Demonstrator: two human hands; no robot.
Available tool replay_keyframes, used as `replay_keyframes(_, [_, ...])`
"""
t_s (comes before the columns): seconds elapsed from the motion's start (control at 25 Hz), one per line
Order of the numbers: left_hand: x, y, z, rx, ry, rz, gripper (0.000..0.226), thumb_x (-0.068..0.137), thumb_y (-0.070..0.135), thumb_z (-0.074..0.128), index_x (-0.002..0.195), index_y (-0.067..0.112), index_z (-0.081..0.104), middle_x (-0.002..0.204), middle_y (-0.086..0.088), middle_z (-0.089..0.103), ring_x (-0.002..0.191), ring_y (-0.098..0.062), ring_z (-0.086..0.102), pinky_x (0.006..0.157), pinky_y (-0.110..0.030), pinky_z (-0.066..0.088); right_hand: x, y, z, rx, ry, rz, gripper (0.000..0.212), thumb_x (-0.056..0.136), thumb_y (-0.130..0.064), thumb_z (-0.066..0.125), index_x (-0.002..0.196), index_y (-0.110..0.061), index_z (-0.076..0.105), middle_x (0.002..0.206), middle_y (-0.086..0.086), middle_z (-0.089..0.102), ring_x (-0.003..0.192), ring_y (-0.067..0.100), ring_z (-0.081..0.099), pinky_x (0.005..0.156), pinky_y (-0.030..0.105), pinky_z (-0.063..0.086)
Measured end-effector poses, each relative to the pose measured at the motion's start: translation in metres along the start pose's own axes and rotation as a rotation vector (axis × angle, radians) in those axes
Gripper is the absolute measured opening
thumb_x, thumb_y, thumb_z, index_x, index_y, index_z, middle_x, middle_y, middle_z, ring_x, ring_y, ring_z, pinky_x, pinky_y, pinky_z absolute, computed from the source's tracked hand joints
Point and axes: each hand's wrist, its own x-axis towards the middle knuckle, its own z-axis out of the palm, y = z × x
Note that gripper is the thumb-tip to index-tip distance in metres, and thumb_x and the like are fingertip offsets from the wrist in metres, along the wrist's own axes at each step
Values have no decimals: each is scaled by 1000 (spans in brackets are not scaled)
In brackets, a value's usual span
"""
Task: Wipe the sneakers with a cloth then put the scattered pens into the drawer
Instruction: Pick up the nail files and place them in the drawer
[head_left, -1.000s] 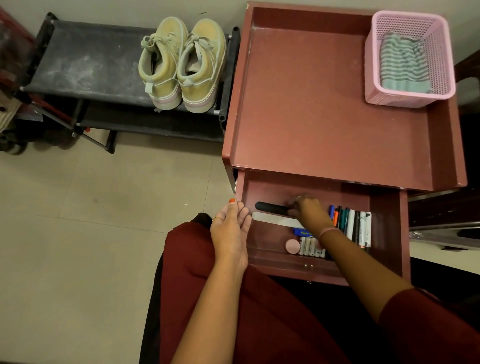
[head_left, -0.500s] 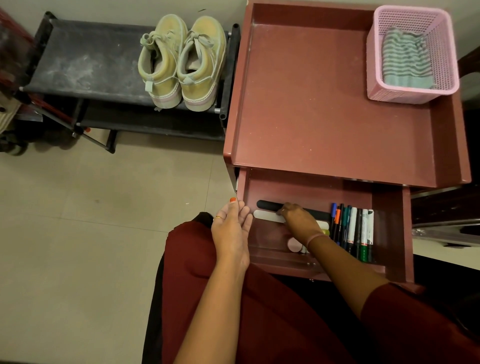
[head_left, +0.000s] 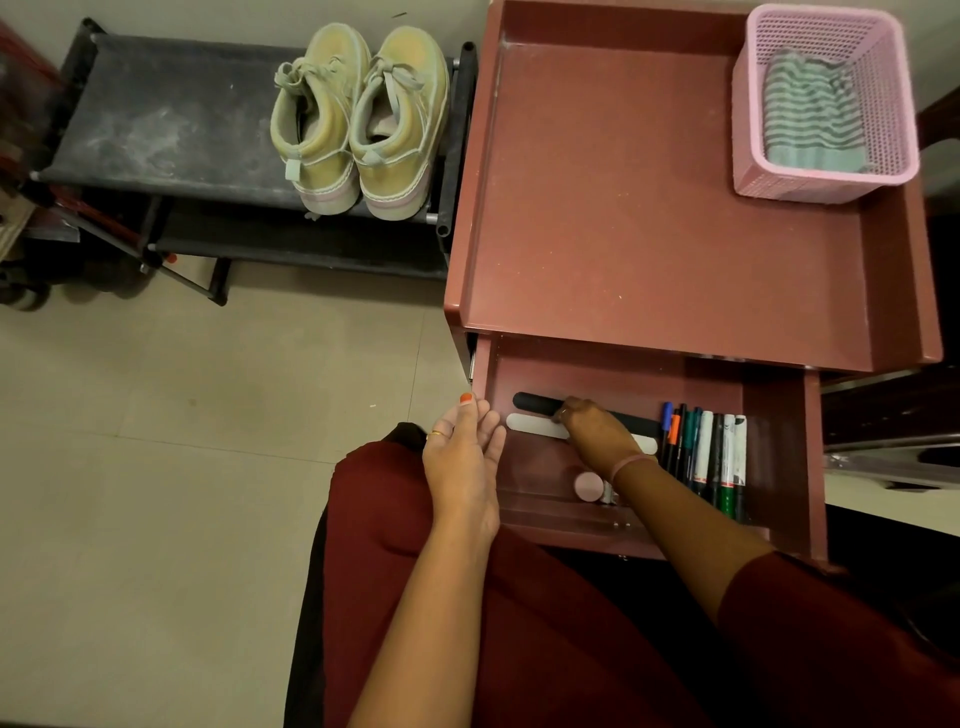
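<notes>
The maroon drawer (head_left: 779, 457) stands pulled out under the cabinet top. Several pens (head_left: 706, 457) lie side by side in its right half. My right hand (head_left: 592, 431) is inside the drawer, fingers curled down onto a black nail file (head_left: 535, 402), and it covers part of a white nail file (head_left: 530, 423). My left hand (head_left: 462, 457) rests flat on my knee against the drawer's left edge, holding nothing. The pale yellow sneakers (head_left: 358, 119) sit on a black shoe rack (head_left: 171, 119). A striped cloth (head_left: 813, 114) lies in a pink basket (head_left: 826, 184).
The maroon cabinet top (head_left: 649, 208) has raised rims and bears the basket at its back right corner. A small round pink lid (head_left: 588, 487) lies near the drawer front. Beige tiled floor (head_left: 182, 467) spreads to the left. Clutter sits at the far left beside the rack.
My right hand slid left along the black nail file from beside the pens to the drawer's middle. My left hand stayed in place.
</notes>
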Motion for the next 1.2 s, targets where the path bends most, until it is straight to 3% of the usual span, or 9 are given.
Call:
replay_keyframes(0.24, [1, 0, -1, -12, -2, 0, 23, 96, 23, 57, 114, 9, 61, 99, -4, 68, 86, -9, 66, 69, -16, 57, -6, -3, 3, 32, 11, 36, 38, 92, 1, 47, 128, -7, 52, 128, 14, 51, 115, 29, 53, 98, 36, 45])
replay_keyframes(0.4, [0, 3, -2, -34, -4, -13, 23, 97, 20, 55, 116, 7, 58, 104, -7, 67, 92, -12, 66, 73, -18, 56, -19, 0, -6, 218, 77, 113, 42, 88, 2, 55, 128, -10, 56, 125, 10, 55, 111, 27, 57, 98, 34, 45])
replay_keyframes(0.6, [-6, 4, -9, -66, -15, -69, 27, 98, 15, 54, 121, 3, 57, 101, -7, 66, 94, -14, 65, 83, -25, 50, -81, 1, -38, 658, 369, 334, 16, 88, -10, 63, 102, -6, 70, 99, 9, 69, 85, 16, 62, 83, 18, 46])
replay_keyframes(0.72, [-21, 0, -13, -65, -29, -83, 22, 98, 13, 54, 116, 2, 58, 93, -6, 65, 89, -14, 64, 94, -29, 49, -132, 6, -51, 873, 456, 449, 7, 87, -15, 64, 85, -18, 69, 84, 0, 69, 81, 12, 63, 80, 23, 48])
replay_keyframes(0.88, [-39, -14, -17, -102, -42, -120, 31, 98, 12, 52, 126, -2, 55, 96, -7, 65, 90, -15, 63, 93, -28, 48, -166, 15, -54, 911, 431, 535, 10, 87, -13, 64, 94, -10, 71, 86, 3, 69, 82, 11, 62, 72, 14, 43])
replay_keyframes(1.0, [-58, -35, -17, -186, -67, -245, 25, 98, 10, 50, 119, -2, 56, 108, 3, 64, 118, -18, 56, 99, -28, 42, -177, 19, -52, 903, 475, 626, 13, 86, -12, 64, 97, -8, 72, 84, 3, 67, 83, 13, 62, 80, 19, 43])
replay_keyframes(1.08, [-75, -52, -15, -189, -68, -356, 23, 98, 12, 50, 118, 3, 57, 99, 4, 62, 122, -17, 53, 99, -30, 42, -185, 21, -47, 953, 501, 721, 15, 85, -12, 64, 97, -8, 72, 83, 2, 68, 82, 14, 62, 82, 23, 47])
replay_keyframes(1.16, [-93, -68, -15, -159, -24, -429, 40, 98, 16, 51, 135, 1, 48, 93, -5, 59, 114, -20, 57, 100, -32, 42, -192, 21, -40, 1167, 540, 815, 18, 85, -10, 62, 101, -3, 70, 75, 2, 67, 70, 13, 62, 73, 26, 54])
replay_keyframes(1.2, [-98, -75, -16, -146, -9, -457, 47, 98, 18, 51, 140, 1, 41, 109, -7, 61, 123, -20, 53, 105, -33, 38, -196, 19, -39, 1338, 567, 851, 19, 87, -8, 59, 102, -1, 68, 71, 3, 64, 60, 10, 59, 62, 22, 53])
